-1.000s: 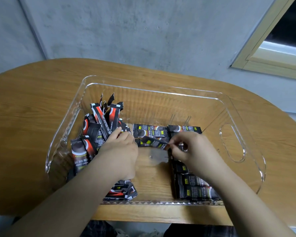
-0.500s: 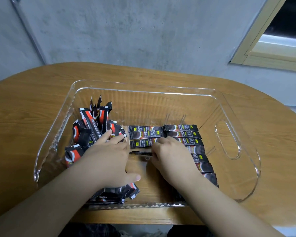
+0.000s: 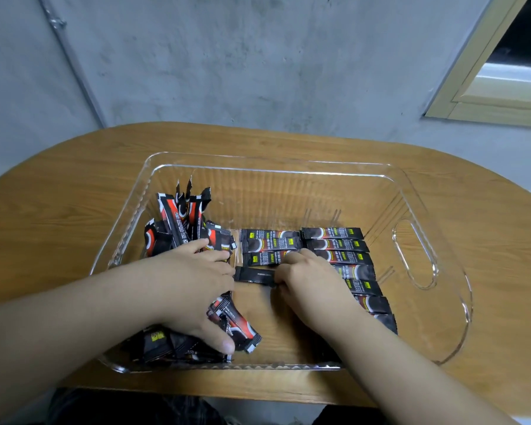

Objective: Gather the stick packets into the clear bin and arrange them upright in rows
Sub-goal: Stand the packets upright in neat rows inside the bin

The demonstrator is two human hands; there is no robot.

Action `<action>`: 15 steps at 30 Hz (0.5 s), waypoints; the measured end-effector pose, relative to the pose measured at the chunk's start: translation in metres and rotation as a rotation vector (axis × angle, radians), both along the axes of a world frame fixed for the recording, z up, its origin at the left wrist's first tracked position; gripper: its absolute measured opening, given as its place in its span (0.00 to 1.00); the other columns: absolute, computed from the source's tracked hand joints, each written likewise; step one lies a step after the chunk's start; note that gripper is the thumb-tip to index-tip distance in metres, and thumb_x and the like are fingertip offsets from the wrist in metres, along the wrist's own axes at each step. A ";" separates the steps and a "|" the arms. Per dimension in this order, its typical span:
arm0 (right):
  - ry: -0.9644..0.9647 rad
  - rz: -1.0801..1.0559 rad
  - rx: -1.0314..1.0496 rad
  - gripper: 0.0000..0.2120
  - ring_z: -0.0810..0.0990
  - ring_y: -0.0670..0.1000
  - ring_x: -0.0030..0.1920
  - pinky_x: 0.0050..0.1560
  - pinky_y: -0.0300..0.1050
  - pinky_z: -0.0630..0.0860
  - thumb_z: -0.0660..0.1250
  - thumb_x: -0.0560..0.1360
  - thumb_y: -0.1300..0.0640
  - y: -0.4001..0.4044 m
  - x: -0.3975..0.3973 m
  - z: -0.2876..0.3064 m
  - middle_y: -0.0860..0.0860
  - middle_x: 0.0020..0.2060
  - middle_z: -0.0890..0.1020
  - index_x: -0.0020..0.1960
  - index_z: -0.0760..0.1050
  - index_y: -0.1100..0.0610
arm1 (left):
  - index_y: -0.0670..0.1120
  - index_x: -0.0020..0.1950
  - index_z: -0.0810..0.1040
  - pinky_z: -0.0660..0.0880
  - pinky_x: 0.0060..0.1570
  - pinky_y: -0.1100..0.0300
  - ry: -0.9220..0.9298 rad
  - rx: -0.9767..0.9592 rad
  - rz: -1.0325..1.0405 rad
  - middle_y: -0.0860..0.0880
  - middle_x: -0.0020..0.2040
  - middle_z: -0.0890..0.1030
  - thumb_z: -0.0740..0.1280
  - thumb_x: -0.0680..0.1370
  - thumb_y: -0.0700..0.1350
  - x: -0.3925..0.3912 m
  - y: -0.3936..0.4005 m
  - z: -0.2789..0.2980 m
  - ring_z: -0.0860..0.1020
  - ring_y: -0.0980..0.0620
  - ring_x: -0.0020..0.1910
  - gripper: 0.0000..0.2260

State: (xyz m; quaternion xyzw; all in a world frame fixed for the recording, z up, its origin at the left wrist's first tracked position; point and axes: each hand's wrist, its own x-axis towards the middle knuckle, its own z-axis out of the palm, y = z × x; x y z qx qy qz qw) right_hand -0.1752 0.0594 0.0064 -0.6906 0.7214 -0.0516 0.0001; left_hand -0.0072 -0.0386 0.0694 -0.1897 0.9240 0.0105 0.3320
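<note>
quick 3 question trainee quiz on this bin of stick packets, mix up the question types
1. True or false: the packet at the right hand lies with its plain dark side up.
2. Multiple choice: where do the red-and-black packets stand on end? A) left part of the clear bin B) right part C) on the table outside the bin
3. Fill in: the left hand rests on a loose ____ of packets.

Key
1. True.
2. A. The right part holds a flat-lying row.
3. Pile.
</note>
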 end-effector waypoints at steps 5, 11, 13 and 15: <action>-0.065 0.091 0.108 0.17 0.71 0.54 0.59 0.57 0.51 0.71 0.58 0.77 0.60 0.001 -0.008 0.001 0.49 0.56 0.77 0.63 0.75 0.52 | 0.52 0.75 0.61 0.33 0.72 0.51 -0.005 0.012 -0.014 0.55 0.77 0.57 0.58 0.70 0.73 -0.004 -0.002 0.000 0.43 0.55 0.77 0.40; 0.038 0.166 0.035 0.14 0.75 0.53 0.53 0.45 0.47 0.62 0.64 0.74 0.58 0.003 -0.012 0.001 0.45 0.50 0.81 0.56 0.81 0.46 | 0.52 0.76 0.59 0.32 0.71 0.50 0.034 -0.051 -0.008 0.54 0.77 0.56 0.56 0.70 0.74 0.000 0.007 -0.005 0.43 0.54 0.77 0.40; 0.063 0.169 0.012 0.12 0.79 0.51 0.43 0.40 0.44 0.62 0.70 0.65 0.56 0.004 -0.015 0.000 0.42 0.41 0.83 0.47 0.84 0.44 | 0.52 0.76 0.57 0.32 0.71 0.49 0.024 -0.057 0.007 0.53 0.78 0.55 0.55 0.70 0.74 -0.001 0.012 -0.006 0.43 0.53 0.77 0.41; 0.049 0.191 -0.003 0.12 0.79 0.50 0.39 0.38 0.43 0.63 0.69 0.62 0.55 0.005 -0.020 0.002 0.41 0.39 0.82 0.43 0.84 0.44 | 0.52 0.77 0.57 0.33 0.72 0.47 0.016 -0.061 0.024 0.53 0.78 0.55 0.55 0.70 0.74 -0.003 0.018 -0.007 0.43 0.52 0.77 0.41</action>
